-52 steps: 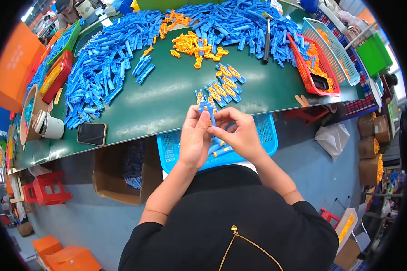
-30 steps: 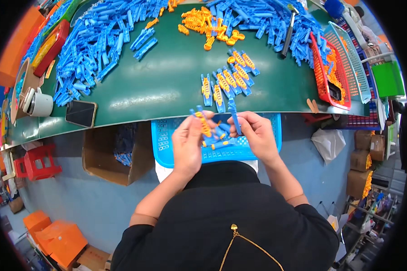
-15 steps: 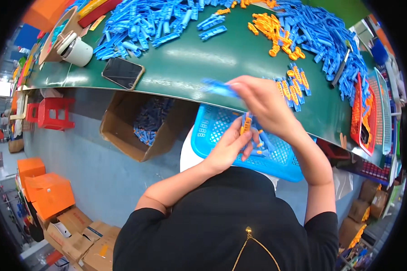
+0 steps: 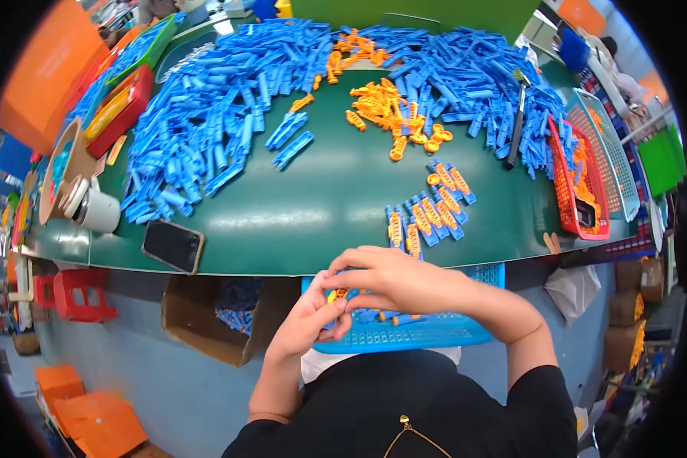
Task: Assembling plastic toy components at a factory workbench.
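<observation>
We see a bare left hand (image 4: 313,317) and an equally bare right hand (image 4: 404,281), with uncovered forearms (image 4: 498,311) running back from each toward one plain black, short-sleeved top (image 4: 359,393). Behind the left hand, past its forearm, lies the left sleeve (image 4: 261,438), and behind the right hand, past the elbow (image 4: 538,340), we find the right sleeve (image 4: 543,397), its hem a smooth dark edge. On the black front below the right hand, we make out a thin gold-coloured chain (image 4: 393,443) meeting at a small gold-coloured pendant (image 4: 404,420), its shape too small to tell.
</observation>
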`<state>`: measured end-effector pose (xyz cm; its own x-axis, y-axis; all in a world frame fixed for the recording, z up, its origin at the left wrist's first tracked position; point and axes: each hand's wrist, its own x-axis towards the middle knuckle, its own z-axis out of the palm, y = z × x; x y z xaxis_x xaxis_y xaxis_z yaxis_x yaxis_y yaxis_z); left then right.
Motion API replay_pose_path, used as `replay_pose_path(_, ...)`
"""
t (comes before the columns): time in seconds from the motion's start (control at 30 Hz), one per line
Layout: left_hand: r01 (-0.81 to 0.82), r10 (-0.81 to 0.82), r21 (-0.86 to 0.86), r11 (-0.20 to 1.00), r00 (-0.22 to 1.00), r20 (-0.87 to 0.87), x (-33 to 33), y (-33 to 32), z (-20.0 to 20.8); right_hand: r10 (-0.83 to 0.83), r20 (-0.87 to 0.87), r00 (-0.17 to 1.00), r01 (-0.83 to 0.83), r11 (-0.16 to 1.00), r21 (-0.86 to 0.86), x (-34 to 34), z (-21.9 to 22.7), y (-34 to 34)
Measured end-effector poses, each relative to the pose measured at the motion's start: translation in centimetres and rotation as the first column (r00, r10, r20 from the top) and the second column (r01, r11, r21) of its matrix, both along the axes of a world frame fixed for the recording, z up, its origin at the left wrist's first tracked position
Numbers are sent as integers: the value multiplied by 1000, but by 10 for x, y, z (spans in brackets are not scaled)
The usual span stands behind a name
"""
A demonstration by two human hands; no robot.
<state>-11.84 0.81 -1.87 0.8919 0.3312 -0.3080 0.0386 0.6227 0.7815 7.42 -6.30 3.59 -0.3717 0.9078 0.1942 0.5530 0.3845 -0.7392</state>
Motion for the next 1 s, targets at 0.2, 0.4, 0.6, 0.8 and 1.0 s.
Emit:
replay_pose_path(0.2,-191,168,83,978,960,222,37,6,13,-422,-327,845,435,900,-36,25,-18,-14)
replay_pose_path(0.4,-642,485,472,604,766,422,75,8,5,-388,-303,870,335,918,-213,44,1,-9)
replay_pose_path(0.6,-409,388,9,913,873,294,96,17,20,-822,485,299,517,567,641,208,-28,42)
replay_pose_path(0.8,-323,329,-63,944,914,237,115,18,15,-783,358,509,405,585,703,249,-45,62)
replay_pose_path(1.0,-338,348,-84,937,896,275,107,17,6,-717,-542,438,750,624,-219,194,-11,13)
